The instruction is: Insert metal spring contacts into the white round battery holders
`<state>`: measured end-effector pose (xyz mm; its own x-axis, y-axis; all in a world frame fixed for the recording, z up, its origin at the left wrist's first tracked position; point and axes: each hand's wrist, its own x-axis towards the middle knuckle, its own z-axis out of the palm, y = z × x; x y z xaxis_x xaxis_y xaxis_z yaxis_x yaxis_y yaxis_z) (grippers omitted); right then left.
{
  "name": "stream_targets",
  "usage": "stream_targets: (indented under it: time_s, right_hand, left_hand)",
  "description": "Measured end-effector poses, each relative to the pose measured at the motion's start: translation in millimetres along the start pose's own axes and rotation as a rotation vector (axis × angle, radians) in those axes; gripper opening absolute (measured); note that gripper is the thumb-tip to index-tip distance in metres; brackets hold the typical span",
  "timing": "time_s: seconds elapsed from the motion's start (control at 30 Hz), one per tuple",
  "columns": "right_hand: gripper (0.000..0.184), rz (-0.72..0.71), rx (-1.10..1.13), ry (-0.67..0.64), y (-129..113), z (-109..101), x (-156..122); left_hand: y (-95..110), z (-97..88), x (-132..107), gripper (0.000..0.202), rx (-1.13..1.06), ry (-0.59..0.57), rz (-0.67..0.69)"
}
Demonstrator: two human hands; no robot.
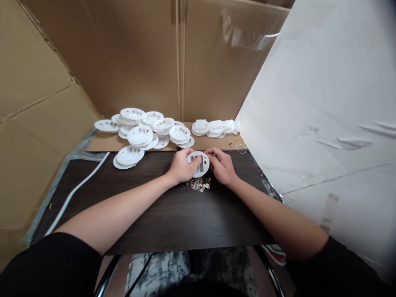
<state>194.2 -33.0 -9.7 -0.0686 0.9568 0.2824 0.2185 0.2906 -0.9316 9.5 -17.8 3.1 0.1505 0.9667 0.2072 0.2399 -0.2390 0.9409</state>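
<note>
Both hands hold one round white plastic disc [199, 164] with slots, just above the dark table [148, 214]. My left hand [181, 167] grips its left edge, thumb lying on the disc's face. My right hand [221, 165] pinches its right edge with curled fingers. A small heap of shiny metal clips [199, 184] lies on the table directly under the disc, between my wrists.
Several white discs [145, 131] are piled at the back left on a cardboard sheet [102, 142], with a smaller group of white parts [213, 127] at back right. Cardboard walls [139, 57] and a white panel [324, 115] enclose the table. A white cable [77, 187] runs along the left.
</note>
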Motion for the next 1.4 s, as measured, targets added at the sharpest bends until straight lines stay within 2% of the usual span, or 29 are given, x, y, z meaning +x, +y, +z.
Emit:
stream_targets:
  time_s: [0.23,0.53,0.73,0.97,1.17,1.4]
  right_hand:
    - [0.042,0.004,-0.032,-0.001,-3,-2,-1]
    - [0.033,-0.061,-0.089,-0.057,-7,-4,-1]
    - [0.035,-0.016,-0.102,-0.096,-7,-5,0]
    - [0.042,0.061,-0.022,-0.161,-4,-6,2]
    - [0.059,0.123,0.088,-0.231,-7,-5,3]
    - [0.057,0.172,0.215,-0.206,-2,-3,2]
  left_hand:
    - [5,-1.2,-4,0.022,0.107,0.012,0.049]
    - [7,-0.7,-10,0.023,0.197,0.009,0.120]
    - [9,-0.8,-13,0.023,0.257,0.041,0.199]
    - [10,-0.5,-17,0.020,0.317,0.068,0.264]
    - [6,-0.5,-16,0.019,0.326,0.125,0.337]
    - [6,0.2,-16,0.021,0.284,0.124,0.348]
